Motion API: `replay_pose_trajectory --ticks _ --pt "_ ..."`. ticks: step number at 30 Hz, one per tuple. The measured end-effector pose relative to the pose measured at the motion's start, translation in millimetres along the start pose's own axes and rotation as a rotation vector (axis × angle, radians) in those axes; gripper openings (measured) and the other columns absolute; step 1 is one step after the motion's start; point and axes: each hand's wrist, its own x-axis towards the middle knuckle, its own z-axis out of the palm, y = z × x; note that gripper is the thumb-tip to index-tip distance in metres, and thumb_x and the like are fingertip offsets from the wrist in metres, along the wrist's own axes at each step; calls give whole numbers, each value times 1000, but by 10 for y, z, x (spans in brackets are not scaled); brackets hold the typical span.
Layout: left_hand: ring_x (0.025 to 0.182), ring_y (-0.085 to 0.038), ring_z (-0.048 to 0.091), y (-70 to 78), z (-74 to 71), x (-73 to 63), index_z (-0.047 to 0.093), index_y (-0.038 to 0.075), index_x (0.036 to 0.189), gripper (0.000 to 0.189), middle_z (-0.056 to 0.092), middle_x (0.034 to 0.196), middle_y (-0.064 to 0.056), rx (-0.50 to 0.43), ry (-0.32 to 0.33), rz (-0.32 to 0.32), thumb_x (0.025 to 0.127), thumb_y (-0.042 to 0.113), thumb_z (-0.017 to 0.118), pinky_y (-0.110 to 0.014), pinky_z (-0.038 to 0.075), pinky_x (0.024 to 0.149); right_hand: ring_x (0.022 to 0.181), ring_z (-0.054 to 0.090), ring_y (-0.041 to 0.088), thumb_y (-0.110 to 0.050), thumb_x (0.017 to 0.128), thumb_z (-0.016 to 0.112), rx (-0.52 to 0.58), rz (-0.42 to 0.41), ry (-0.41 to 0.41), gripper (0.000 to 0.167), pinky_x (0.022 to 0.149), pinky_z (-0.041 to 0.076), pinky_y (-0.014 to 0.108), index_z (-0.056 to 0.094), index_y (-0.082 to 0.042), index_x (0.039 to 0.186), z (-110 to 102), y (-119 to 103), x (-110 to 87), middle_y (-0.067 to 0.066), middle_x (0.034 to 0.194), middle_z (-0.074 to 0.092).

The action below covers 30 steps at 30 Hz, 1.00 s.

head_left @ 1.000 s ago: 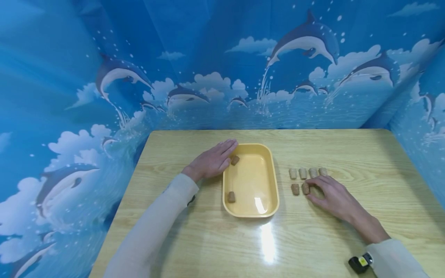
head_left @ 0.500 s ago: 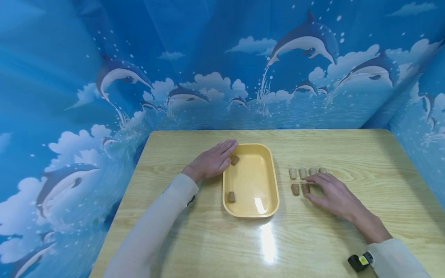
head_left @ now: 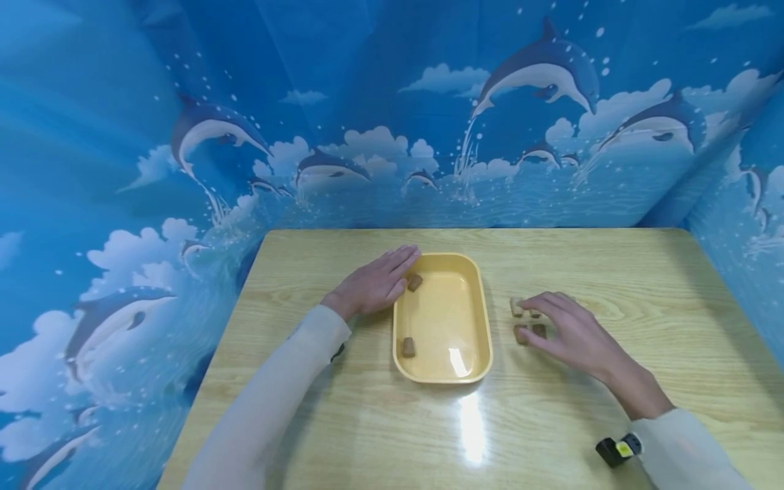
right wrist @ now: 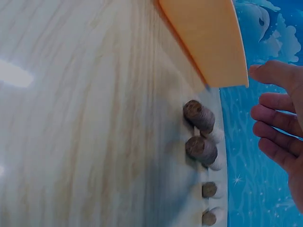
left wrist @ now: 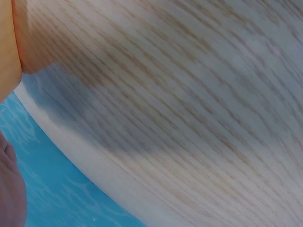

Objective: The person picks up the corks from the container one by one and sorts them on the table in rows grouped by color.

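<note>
My left hand (head_left: 373, 282) rests on the left rim of the yellow tray (head_left: 486, 320), fingers straight. Inside the tray lie two brown tapered, cork-like plugs, one brown plug (head_left: 415, 282) by that hand and another brown plug (head_left: 408, 348) nearer me. My right hand (head_left: 576, 333) hovers over plugs standing right of the tray, its thumb and fingers spread and nothing held. Beneath it are a front row of two brown plugs (right wrist: 200, 116) and a back row of pale plugs (right wrist: 209, 189). In the head view the fingers hide part of the back row.
The wood-grain table (head_left: 380, 429) extends around the tray on all sides. Its far edge meets a blue dolphin-print curtain (head_left: 367, 102). A small black device (head_left: 615, 450) sits at my right wrist.
My right thumb and fingers have come away from the right-hand brown plug, which stays standing. The hand has shifted left toward the other brown plug. My left hand and the tray stay put.
</note>
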Motion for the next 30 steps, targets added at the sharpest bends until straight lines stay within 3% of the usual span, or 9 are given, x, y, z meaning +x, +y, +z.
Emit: replay_pose_trajectory --ticks 8,17,30 --pt "172 -18 3 7 3 -3 1 18 177 66 1 186 0 9 -5 -10 117 34 24 -33 7 141 111 73 34 -22 91 88 46 -67 6 43 91 64 60 77 -6 129 29 -132 168 12 122 78" --pt "172 -19 4 0 12 8 2 17 177 66 2 186 -1 16 2 -8 117 33 26 -33 7 141 117 72 34 -25 93 87 89 -121 -9 43 98 64 58 77 -5 129 95 -299 342 12 125 77" --pt "172 -19 5 6 4 11 3 18 177 66 3 186 0 0 1 -19 117 32 27 -33 8 141 125 70 35 -33 96 83 102 -139 -120 47 107 61 57 75 -5 133 280 -568 544 12 131 76"
